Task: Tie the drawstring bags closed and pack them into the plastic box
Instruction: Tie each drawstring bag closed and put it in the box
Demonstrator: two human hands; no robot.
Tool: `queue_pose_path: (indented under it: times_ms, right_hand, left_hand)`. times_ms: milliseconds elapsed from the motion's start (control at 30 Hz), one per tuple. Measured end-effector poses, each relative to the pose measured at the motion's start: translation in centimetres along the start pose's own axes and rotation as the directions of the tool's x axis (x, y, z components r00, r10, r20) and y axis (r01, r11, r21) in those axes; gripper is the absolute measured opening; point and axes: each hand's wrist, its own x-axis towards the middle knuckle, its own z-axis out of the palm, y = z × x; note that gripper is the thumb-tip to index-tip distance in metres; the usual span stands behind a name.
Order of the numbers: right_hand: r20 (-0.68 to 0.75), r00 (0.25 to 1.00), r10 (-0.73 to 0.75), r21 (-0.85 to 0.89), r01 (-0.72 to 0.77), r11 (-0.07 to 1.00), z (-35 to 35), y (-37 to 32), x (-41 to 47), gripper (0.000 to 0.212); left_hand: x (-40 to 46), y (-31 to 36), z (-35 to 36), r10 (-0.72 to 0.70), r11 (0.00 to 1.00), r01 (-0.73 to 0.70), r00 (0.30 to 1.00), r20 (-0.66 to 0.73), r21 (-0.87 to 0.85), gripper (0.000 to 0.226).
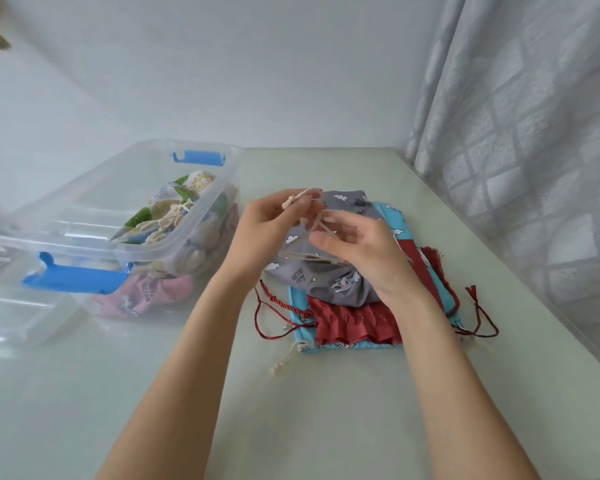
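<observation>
A grey printed drawstring bag (pixel 329 282) lies on top of a pile in the middle of the table. Its beige drawstring (pixel 312 233) runs up into both hands. My left hand (pixel 274 230) pinches the knotted end of the cord above the bag. My right hand (pixel 364 251) holds the other strand with curled fingers, just over the bag's gathered mouth. Under the grey bag lie a red bag (pixel 354 327) with dark red cords and a blue printed bag (pixel 392 216). The clear plastic box (pixel 201 206) with blue latches stands to the left and holds several tied bags.
The box's clear lid (pixel 18 306) lies at the table's left edge, in front of the box. A grey patterned curtain (pixel 520 161) hangs along the right side of the table. A white wall stands behind. Dark red tasselled cords (pixel 478 313) trail right of the pile.
</observation>
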Motion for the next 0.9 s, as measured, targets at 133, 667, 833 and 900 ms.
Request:
queue_pose_path:
  times_ms: [133, 667, 833, 900]
  right_hand:
    - [-0.179, 0.984, -0.004, 0.027, 0.009, 1.0, 0.9, 0.5, 0.3, 0.002]
    - [-0.047, 0.943, -0.329, -0.266, 0.306, 0.914, -2.5, 2.4, -0.5, 0.01]
    - [-0.142, 0.791, -0.596, -0.561, 0.431, 0.706, -2.1, 2.4, -0.6, 0.013]
    - [-0.161, 0.796, -0.583, -0.536, 0.426, 0.729, -2.0, 2.4, -0.6, 0.014]
  left_hand:
    - [-1.0, 0.5, 0.3, 0.055, 0.996, -0.059, 0.997, 0.053, 0.061, 0.027]
    - [-1.4, -1.6, -0.5, -0.198, 0.977, 0.205, 0.974, 0.114, -0.055, 0.017]
    - [-1.5, -1.5, -0.4, -0.251, 0.943, 0.28, 0.953, 0.17, -0.179, 0.024]
    - [-1.5, -2.0, -0.2, -0.226, 0.968, 0.239, 0.962, 0.152, -0.074, 0.022]
